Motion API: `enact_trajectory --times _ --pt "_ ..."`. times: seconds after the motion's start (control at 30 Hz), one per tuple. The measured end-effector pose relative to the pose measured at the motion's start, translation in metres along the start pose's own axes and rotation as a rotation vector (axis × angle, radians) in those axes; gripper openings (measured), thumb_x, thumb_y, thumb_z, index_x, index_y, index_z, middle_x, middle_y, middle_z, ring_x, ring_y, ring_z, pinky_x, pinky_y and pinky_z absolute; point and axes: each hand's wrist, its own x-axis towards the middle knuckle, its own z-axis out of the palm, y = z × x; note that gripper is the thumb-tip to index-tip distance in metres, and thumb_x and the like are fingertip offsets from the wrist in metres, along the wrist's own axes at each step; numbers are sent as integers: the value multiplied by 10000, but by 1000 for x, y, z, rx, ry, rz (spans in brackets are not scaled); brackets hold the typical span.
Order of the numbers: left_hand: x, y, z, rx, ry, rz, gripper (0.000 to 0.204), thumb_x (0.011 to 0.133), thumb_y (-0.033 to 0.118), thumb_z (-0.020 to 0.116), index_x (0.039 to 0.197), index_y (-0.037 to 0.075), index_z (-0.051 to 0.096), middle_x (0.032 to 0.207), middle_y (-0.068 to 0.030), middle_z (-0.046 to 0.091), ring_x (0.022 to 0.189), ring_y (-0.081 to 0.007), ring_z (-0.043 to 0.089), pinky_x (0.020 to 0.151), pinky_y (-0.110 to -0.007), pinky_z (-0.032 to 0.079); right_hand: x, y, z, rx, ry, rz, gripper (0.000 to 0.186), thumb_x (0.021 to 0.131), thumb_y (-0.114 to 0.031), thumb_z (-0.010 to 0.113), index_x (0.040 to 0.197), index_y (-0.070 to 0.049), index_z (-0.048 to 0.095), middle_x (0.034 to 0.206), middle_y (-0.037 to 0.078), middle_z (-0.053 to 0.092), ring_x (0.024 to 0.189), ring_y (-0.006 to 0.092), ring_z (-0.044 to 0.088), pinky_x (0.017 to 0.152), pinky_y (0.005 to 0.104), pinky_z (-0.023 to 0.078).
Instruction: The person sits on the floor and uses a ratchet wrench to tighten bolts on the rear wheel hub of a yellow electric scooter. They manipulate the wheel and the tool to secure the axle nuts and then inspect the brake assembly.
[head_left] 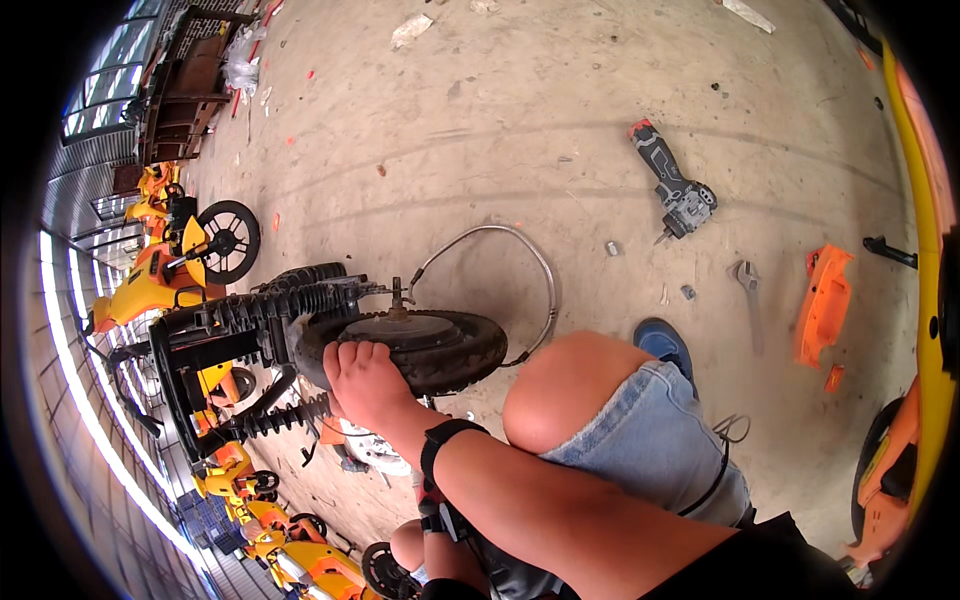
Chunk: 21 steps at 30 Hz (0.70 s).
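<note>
A wheel with a black tyre (455, 352) and a grey hub (400, 330) sits at the end of a black frame (180, 370) with spring shock absorbers (275, 425). My right hand (365, 382) is closed over the tyre's near side, its fingers curled on the rubber. From the axle (398, 300) a grey cable (545, 265) loops out over the floor and back toward the tyre. Low in the picture, my left wrist (440, 525) wears a dark band. My right forearm covers most of the left hand, so its fingers are hidden.
A cordless power tool (675, 185), an adjustable wrench (750, 300) and an orange plastic part (825, 305) lie on the concrete floor to the right. My bent knee (570, 390) is beside the tyre. Yellow-orange scooters (150, 285) stand at left, and a yellow body panel (930, 300) borders the right.
</note>
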Motion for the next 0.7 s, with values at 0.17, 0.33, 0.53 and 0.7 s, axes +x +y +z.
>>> enact_trajectory --times 0.17,0.33,0.53,0.7 --pt "27 12 26 81 -68 128 187 885 134 490 1016 54 596 954 -34 627 853 -204 578 769 -329 455 5 5 -1 12 -15 34 602 748 -422 638 1162 10 575 889 86 561 785 245 550 673 410 410" --pt "41 23 35 161 -87 185 193 877 142 491 1017 65 600 984 -39 631 900 -219 583 808 -339 462 7 1 -5 -14 -69 34 600 746 -413 626 1165 13 575 902 97 573 801 250 560 698 416 421" --pt "56 24 47 188 -118 230 202 868 150 491 1018 78 605 1020 -44 636 956 -236 589 855 -351 471 10 0 -1 -3 -65 61 574 767 -390 602 1172 15 576 897 109 577 789 258 558 708 424 424" --pt "63 25 53 198 -140 249 209 860 157 492 1018 89 609 1050 -49 640 1003 -250 594 895 -361 478 12 2 -1 -20 -61 62 528 791 -353 573 1166 18 581 887 118 574 778 270 553 706 434 423"
